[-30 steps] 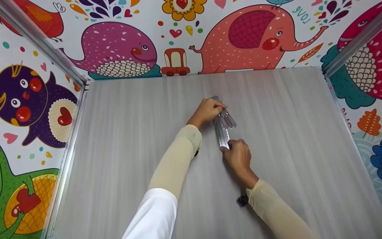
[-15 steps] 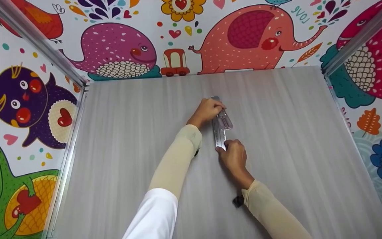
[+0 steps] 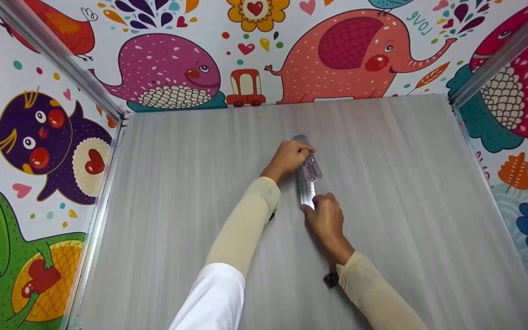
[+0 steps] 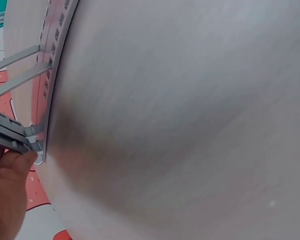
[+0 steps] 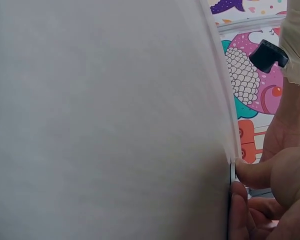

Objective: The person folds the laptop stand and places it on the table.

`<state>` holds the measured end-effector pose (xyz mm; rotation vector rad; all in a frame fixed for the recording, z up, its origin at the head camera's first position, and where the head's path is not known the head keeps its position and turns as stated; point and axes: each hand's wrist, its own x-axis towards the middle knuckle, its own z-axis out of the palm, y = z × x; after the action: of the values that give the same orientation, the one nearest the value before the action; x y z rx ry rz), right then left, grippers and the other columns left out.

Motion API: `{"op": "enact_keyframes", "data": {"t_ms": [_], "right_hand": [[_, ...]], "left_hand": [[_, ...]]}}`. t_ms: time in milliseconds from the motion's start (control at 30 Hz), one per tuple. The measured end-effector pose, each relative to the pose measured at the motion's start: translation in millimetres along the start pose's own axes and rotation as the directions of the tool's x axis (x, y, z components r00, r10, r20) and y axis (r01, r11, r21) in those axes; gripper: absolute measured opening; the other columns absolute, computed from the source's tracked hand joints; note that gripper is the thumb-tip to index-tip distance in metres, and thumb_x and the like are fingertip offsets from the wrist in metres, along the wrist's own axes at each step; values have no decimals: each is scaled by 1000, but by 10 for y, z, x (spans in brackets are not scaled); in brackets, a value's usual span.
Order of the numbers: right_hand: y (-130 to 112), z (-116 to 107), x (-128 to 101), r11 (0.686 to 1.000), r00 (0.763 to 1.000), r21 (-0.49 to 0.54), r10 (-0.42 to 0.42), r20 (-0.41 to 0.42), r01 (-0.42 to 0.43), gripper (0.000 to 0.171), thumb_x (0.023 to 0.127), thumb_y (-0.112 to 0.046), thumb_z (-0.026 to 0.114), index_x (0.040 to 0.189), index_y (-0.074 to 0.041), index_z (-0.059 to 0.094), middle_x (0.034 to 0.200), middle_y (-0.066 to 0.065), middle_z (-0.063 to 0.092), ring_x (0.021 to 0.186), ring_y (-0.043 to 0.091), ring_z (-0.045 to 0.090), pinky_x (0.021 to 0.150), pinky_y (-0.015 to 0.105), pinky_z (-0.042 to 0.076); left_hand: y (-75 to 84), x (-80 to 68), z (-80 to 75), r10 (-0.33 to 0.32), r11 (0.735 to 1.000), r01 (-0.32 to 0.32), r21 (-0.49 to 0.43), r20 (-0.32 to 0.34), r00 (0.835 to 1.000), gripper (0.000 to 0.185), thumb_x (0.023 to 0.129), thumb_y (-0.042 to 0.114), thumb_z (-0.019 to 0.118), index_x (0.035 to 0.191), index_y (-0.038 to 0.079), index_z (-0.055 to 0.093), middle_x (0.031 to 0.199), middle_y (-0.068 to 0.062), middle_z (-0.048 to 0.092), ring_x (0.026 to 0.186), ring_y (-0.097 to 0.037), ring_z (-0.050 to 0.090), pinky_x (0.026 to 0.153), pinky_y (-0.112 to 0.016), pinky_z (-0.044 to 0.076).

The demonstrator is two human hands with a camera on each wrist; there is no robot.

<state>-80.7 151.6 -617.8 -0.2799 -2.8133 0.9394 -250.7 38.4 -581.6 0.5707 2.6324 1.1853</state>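
Note:
A slim, hinged metal device (image 3: 307, 192) lies on the grey wood-grain tabletop, pointing away from me; its exact kind is unclear. Its flat base strip (image 4: 52, 60) bears ruler-like marks and a row of small holes. A raised, loop-shaped arm (image 3: 312, 169) with long slots slants up from the hinge. At the far end my left hand (image 3: 289, 157) pinches the device near the hinge, fingers curled. My right hand (image 3: 327, 215) grips the near end of the strip between thumb and fingers, also seen low in the right wrist view.
Printed cartoon panels (image 3: 337, 55) stand behind the tabletop (image 3: 177, 206) and along both sides. Metal rails (image 3: 103, 183) edge the surface. A small black wrist camera (image 3: 331, 279) hangs by the right sleeve.
My right hand and the strip's near end have shifted slightly left since a second ago. The raised arm has moved slightly left too. My left hand keeps its hold.

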Motion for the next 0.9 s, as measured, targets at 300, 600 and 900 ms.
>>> {"op": "enact_keyframes", "data": {"t_ms": [300,600,900], "right_hand": [[13,-11,-13,1000,1000,12,-25,16,24,26,75,-20,91,75,-3,72,75,9,56,64,26,54,61,46,47],[166,-194,195,982,983,118,-158,96,146,19,77,-19,88,77,-5,77,72,9,61,68,21,54,64,39,45],[320,-346,554,945,959,265,-239,150,194,31,92,-15,76,120,-2,73,96,13,75,84,24,70,75,40,57]], "left_hand": [[-53,-68,9,-34,999,35,-42,2,999,32,101,19,51,115,23,79,123,5,74,94,-9,60,87,-28,51],[-109,-228,84,8,975,-37,-221,-133,991,32,103,11,52,126,11,74,138,-6,66,138,-21,55,116,-32,40],[-90,-529,74,-55,986,14,-163,-250,967,40,101,4,51,140,9,61,139,-10,64,133,-22,58,114,-33,43]]}}
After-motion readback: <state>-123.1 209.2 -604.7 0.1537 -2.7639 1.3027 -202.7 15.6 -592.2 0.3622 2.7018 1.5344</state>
